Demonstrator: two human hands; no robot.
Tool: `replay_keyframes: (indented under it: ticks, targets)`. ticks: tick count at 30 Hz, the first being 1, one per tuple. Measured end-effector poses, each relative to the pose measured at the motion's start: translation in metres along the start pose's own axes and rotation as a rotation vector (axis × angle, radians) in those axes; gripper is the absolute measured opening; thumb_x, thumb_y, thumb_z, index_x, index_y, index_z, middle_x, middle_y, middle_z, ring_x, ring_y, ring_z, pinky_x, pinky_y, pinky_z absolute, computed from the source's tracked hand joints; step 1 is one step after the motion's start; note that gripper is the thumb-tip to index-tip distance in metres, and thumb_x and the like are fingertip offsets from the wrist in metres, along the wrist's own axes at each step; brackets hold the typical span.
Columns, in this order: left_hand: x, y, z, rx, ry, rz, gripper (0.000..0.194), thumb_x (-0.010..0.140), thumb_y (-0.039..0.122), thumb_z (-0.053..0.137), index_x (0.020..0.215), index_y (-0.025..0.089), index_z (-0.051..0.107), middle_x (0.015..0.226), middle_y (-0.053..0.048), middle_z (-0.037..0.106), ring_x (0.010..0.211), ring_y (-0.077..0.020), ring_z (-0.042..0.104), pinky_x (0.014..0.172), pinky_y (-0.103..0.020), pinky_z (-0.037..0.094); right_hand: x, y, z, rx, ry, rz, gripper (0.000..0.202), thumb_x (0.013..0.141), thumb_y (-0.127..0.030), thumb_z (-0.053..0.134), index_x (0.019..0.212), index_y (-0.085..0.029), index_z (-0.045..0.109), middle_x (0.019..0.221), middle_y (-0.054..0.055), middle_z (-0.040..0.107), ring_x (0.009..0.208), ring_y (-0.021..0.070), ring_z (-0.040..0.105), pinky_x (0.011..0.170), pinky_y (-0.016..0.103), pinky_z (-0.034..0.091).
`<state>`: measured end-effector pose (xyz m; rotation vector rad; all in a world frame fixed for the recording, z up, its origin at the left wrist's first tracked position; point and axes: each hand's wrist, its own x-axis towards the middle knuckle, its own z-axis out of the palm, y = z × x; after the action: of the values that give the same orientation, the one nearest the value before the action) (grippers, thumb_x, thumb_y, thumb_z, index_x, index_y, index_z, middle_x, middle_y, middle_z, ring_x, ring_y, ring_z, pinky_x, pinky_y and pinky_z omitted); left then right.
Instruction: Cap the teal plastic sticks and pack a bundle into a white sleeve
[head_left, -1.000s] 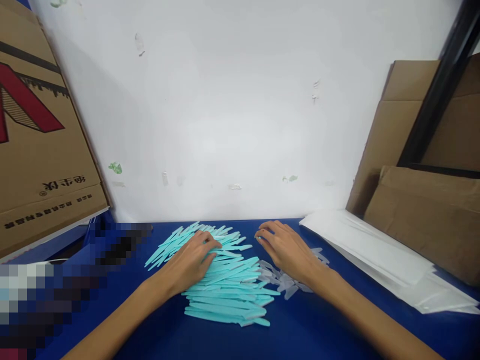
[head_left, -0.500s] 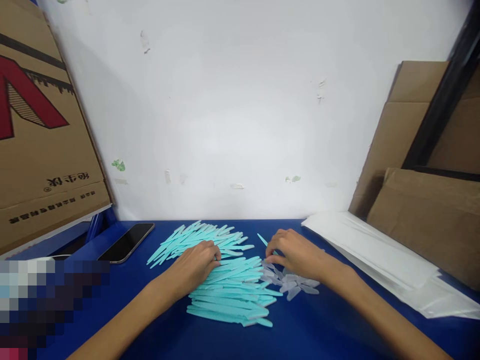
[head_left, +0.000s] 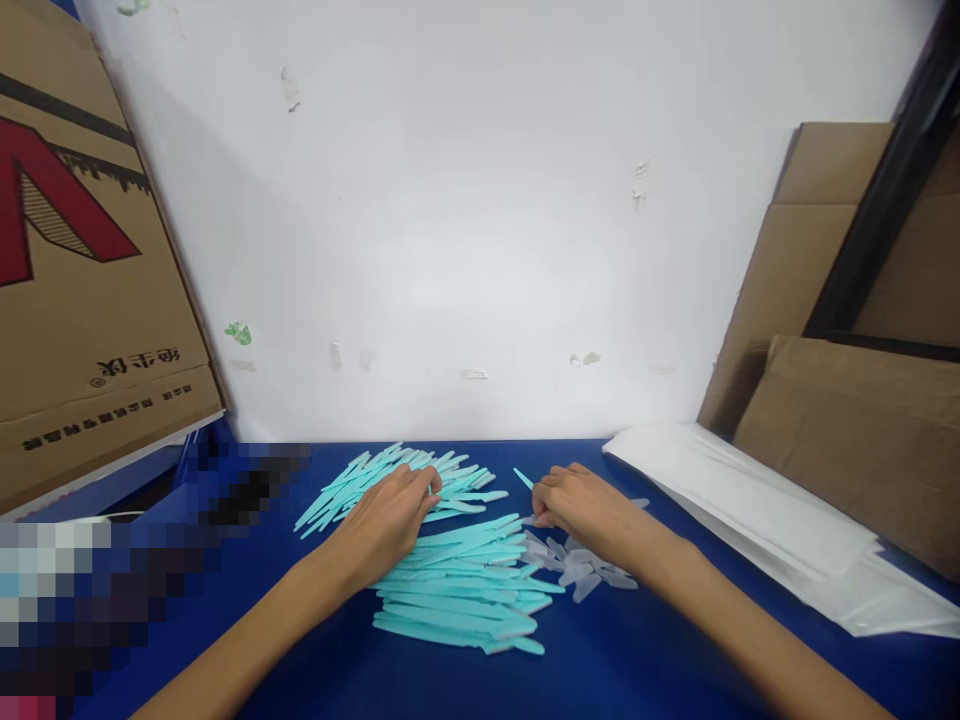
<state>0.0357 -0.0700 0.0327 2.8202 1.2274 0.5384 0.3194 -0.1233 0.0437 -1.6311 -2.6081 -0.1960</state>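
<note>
My right hand is closed around a slim turquoise eyebrow razor, whose narrow end sticks out up and to the left. Below that hand lie several loose translucent caps, partly covered by it. My left hand is over the back pile of turquoise eyebrow razors, its thumb and fingers pinched together. Whatever those fingertips hold, if anything, is hidden. Nearer to me, beside the left wrist, a second pile of eyebrow razors lies roughly side by side.
The blue table meets a white wall at the back. White sheets or bags lie on the right, near brown cardboard. A printed cardboard box stands at left; a pixelated patch hides the area below it.
My left hand has moved up and away from the front pile to the back pile. My right hand has stayed nearly in place, turned slightly, still holding the eyebrow razor.
</note>
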Motion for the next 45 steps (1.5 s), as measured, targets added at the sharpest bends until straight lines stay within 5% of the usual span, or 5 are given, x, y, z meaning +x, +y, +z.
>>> replay_keyframes:
  ticks: [8, 14, 30, 45]
  targets:
    - [-0.003, 0.01, 0.001, -0.097, 0.058, 0.02, 0.028, 0.104, 0.036, 0.028, 0.113, 0.024, 0.053, 0.102, -0.005, 0.064, 0.075, -0.019, 0.059, 0.069, -0.031, 0.043, -0.002, -0.002, -0.003, -0.016, 0.117, 0.015, 0.007, 0.099, -0.015, 0.052, 0.095, -0.018, 0.057, 0.078, 0.003, 0.07, 0.07, 0.0192, 0.065, 0.061, 0.027, 0.034]
    - [-0.005, 0.012, -0.001, -0.11, 0.074, 0.075, 0.027, 0.104, 0.039, 0.031, 0.114, 0.025, 0.051, 0.104, -0.004, 0.063, 0.07, -0.0169, 0.058, 0.066, -0.03, 0.042, 0.001, -0.012, 0.0, 0.119, 0.321, 0.005, 0.019, 0.104, -0.03, 0.04, 0.112, -0.024, 0.057, 0.097, 0.003, 0.068, 0.072, 0.0169, 0.066, 0.06, 0.026, 0.039]
    - [-0.002, 0.013, -0.011, -0.089, 0.03, 0.162, 0.023, 0.105, 0.03, 0.033, 0.113, 0.024, 0.053, 0.101, -0.003, 0.06, 0.079, -0.0171, 0.058, 0.07, -0.028, 0.044, 0.003, -0.011, 0.007, 0.218, 0.366, -0.026, 0.033, 0.105, -0.039, 0.039, 0.114, -0.023, 0.066, 0.095, 0.004, 0.073, 0.078, 0.0172, 0.069, 0.067, 0.025, 0.044]
    - [-0.004, 0.016, 0.002, -0.11, 0.07, 0.216, 0.028, 0.105, 0.028, 0.036, 0.116, 0.024, 0.061, 0.1, -0.005, 0.062, 0.083, -0.0172, 0.06, 0.068, -0.028, 0.044, 0.001, -0.028, 0.009, 0.198, 0.362, -0.125, 0.034, 0.105, -0.037, 0.038, 0.112, -0.024, 0.068, 0.092, 0.003, 0.073, 0.072, 0.0143, 0.068, 0.06, 0.023, 0.043]
